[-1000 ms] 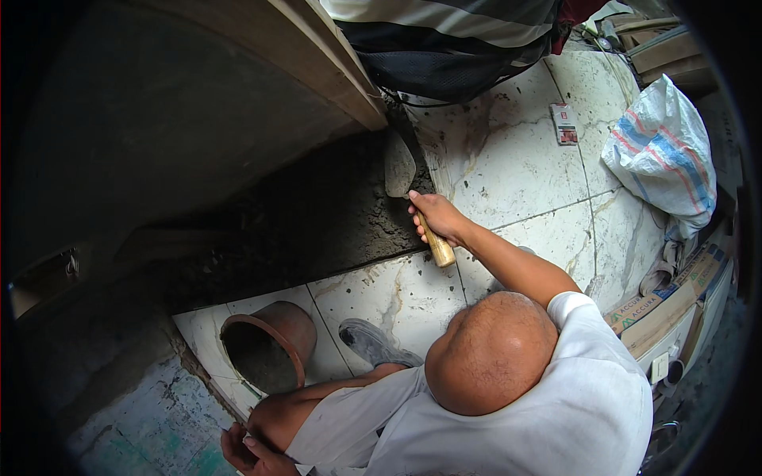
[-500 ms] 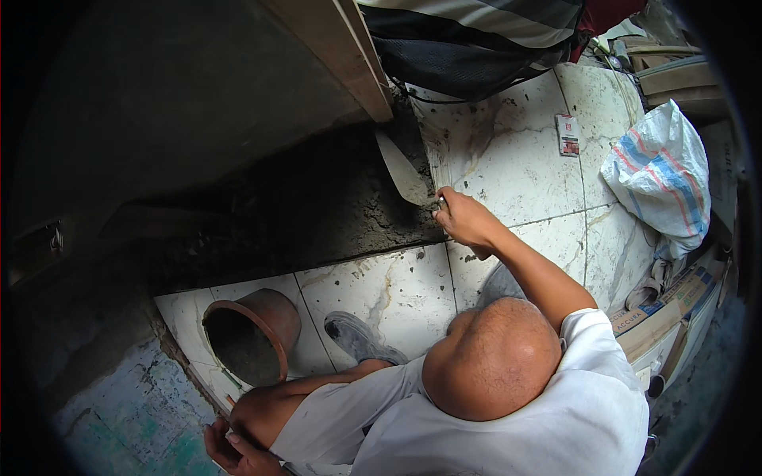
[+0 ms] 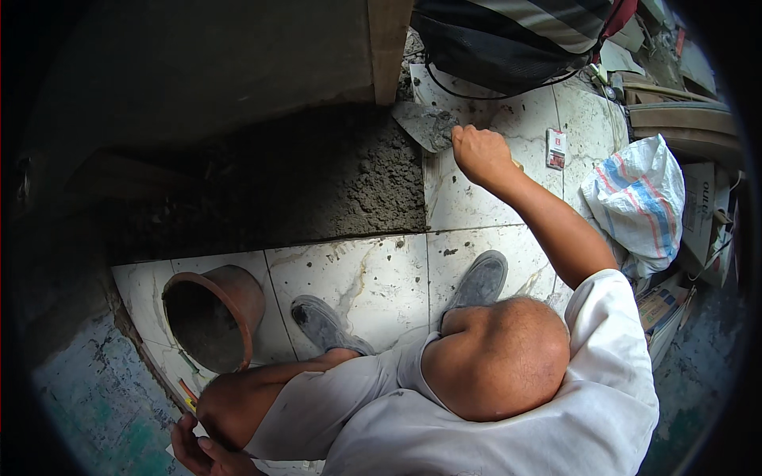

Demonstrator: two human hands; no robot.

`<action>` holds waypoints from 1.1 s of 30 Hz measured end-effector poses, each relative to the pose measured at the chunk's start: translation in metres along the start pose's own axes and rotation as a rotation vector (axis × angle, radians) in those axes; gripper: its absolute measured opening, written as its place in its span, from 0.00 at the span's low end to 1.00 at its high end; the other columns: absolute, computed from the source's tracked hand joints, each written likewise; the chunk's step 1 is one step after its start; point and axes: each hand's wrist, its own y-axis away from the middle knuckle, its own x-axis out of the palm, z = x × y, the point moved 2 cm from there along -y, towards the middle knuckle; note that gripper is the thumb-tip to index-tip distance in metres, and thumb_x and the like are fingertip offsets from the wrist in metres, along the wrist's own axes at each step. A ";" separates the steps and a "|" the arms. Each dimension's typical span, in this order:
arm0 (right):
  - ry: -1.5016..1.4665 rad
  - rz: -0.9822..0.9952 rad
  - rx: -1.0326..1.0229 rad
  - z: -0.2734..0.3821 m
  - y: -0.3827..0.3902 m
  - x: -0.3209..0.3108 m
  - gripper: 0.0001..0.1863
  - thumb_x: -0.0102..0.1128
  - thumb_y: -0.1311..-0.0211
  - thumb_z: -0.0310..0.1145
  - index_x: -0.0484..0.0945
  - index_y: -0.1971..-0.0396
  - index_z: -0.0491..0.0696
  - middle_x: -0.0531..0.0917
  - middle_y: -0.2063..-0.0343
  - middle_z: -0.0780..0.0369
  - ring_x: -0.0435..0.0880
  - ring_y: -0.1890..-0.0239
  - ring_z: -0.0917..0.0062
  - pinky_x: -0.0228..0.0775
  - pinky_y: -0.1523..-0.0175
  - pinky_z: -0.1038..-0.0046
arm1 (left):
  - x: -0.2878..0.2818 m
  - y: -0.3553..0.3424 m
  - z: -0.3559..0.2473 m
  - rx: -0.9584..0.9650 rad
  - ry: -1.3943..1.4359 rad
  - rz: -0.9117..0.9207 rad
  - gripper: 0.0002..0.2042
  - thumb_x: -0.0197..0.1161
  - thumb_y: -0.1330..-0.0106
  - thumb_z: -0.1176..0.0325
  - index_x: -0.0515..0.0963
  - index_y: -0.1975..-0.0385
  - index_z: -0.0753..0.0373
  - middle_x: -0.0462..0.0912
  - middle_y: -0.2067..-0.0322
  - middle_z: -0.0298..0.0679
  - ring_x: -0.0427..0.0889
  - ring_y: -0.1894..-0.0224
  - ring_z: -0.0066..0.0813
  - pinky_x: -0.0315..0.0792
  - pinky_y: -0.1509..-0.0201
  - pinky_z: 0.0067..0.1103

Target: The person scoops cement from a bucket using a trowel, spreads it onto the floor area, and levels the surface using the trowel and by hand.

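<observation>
A trowel (image 3: 414,125) is gripped by its handle in my right hand (image 3: 482,155). Grey mortar clings to its blade, which hovers over the tile edge beside the wooden post. Below and left of the blade lies a bed of rough wet mortar (image 3: 379,189), its far left part lost in shadow. My left hand (image 3: 208,454) hangs beside my left knee, fingers loosely curled and apart, with nothing visible in it. Marbled white floor tiles (image 3: 349,270) border the mortar bed on the near and right sides.
On the near tiles at left, a brown bucket (image 3: 252,301) lies tipped. A dark bag (image 3: 500,55) stands at the far side, with a wooden post (image 3: 389,51) left of it. Rightward are a small packet (image 3: 556,149), a striped white sack (image 3: 643,198) and stacked boxes (image 3: 698,214).
My right hand has moved farther away with the trowel, whose blade now carries mortar. The view has shifted, and my right shoe shows more fully. My left hand stays by the knee.
</observation>
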 end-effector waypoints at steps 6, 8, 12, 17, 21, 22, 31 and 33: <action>-0.103 0.066 0.056 0.002 -0.033 0.015 0.13 0.45 0.39 0.30 0.80 0.67 0.41 0.84 0.66 0.49 0.86 0.64 0.59 0.79 0.61 0.62 | -0.001 0.001 0.001 -0.013 -0.007 -0.026 0.19 0.62 0.33 0.63 0.73 0.52 0.73 0.83 0.62 0.50 0.83 0.62 0.38 0.80 0.58 0.30; -0.105 0.128 0.005 0.004 -0.032 0.004 0.13 0.46 0.40 0.29 0.81 0.67 0.41 0.84 0.65 0.49 0.86 0.63 0.59 0.79 0.60 0.62 | -0.001 0.001 0.002 -0.016 -0.022 -0.028 0.19 0.63 0.34 0.62 0.73 0.52 0.73 0.83 0.63 0.49 0.83 0.63 0.38 0.80 0.59 0.30; -0.033 0.339 -0.079 0.000 -0.033 -0.021 0.14 0.47 0.41 0.28 0.83 0.64 0.42 0.84 0.62 0.50 0.85 0.59 0.58 0.78 0.56 0.62 | -0.004 -0.001 0.004 -0.016 -0.048 -0.045 0.20 0.63 0.34 0.60 0.73 0.53 0.72 0.84 0.64 0.48 0.82 0.65 0.38 0.79 0.59 0.31; -0.029 0.431 -0.025 -0.002 -0.043 -0.025 0.14 0.50 0.42 0.26 0.83 0.60 0.43 0.84 0.59 0.52 0.84 0.54 0.58 0.78 0.55 0.62 | 0.005 -0.005 -0.002 -0.024 -0.001 -0.011 0.20 0.63 0.34 0.60 0.73 0.53 0.72 0.83 0.65 0.48 0.82 0.65 0.39 0.77 0.59 0.32; -0.047 0.435 -0.080 0.010 -0.037 -0.021 0.15 0.52 0.42 0.27 0.83 0.57 0.44 0.84 0.56 0.53 0.84 0.53 0.61 0.78 0.54 0.62 | 0.009 -0.006 -0.007 0.003 -0.008 -0.018 0.19 0.63 0.33 0.62 0.72 0.53 0.72 0.83 0.65 0.48 0.81 0.64 0.38 0.76 0.57 0.31; -0.029 0.443 -0.124 0.012 -0.036 -0.022 0.15 0.52 0.41 0.28 0.83 0.57 0.44 0.83 0.55 0.53 0.84 0.53 0.61 0.78 0.54 0.62 | 0.010 -0.007 -0.009 0.015 -0.004 -0.007 0.19 0.63 0.33 0.62 0.72 0.53 0.72 0.83 0.65 0.48 0.81 0.64 0.38 0.76 0.57 0.31; -0.044 0.406 -0.064 -0.005 -0.044 -0.016 0.16 0.57 0.42 0.29 0.82 0.53 0.47 0.82 0.51 0.59 0.83 0.51 0.62 0.79 0.57 0.56 | 0.015 -0.005 -0.017 0.042 0.018 0.028 0.16 0.62 0.33 0.65 0.73 0.54 0.71 0.82 0.65 0.46 0.80 0.64 0.37 0.75 0.57 0.31; 0.010 0.474 -0.001 0.007 -0.050 -0.003 0.17 0.61 0.44 0.30 0.81 0.52 0.48 0.82 0.50 0.61 0.83 0.53 0.64 0.80 0.61 0.51 | 0.013 -0.005 -0.015 0.008 -0.010 0.015 0.16 0.63 0.33 0.64 0.73 0.54 0.71 0.82 0.65 0.46 0.80 0.65 0.36 0.75 0.57 0.31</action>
